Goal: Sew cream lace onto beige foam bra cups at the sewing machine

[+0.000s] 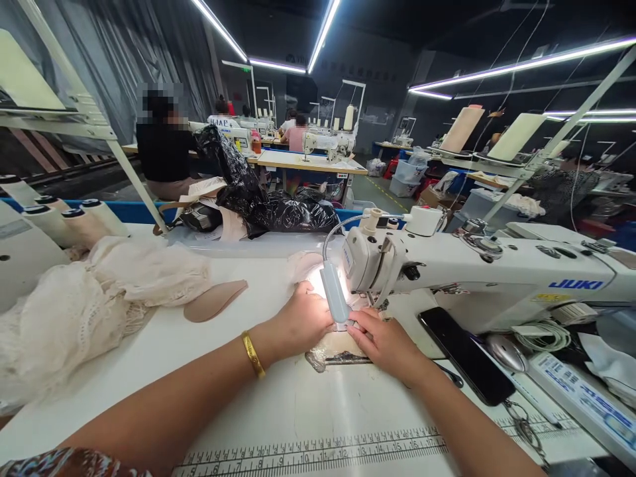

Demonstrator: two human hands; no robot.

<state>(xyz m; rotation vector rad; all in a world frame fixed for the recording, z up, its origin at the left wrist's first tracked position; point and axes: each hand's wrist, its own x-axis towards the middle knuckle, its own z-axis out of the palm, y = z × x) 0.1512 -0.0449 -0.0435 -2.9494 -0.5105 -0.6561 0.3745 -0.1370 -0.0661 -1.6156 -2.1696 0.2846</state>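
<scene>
Both hands meet at the head of a white sewing machine [497, 265]. My left hand [301, 321], below a gold bracelet on the wrist, has its fingers bent over pale fabric [304, 265]; its fingertips are partly hidden by a grey lamp [334, 293]. From the right, my right hand [385, 341] reaches to the same spot, thumb and fingers close together at the fabric's edge beside the needle area. The lamp's bright light washes out part of the fabric. Whatever lies between the fingertips is too small to make out.
Lace fabric [64, 318] and a beige cut piece [214, 301] lie left. A black phone [467, 354], scissors and a long box [586, 397] sit right. Behind the table are black plastic bags [293, 211]. A person in black [166, 149] sits beyond.
</scene>
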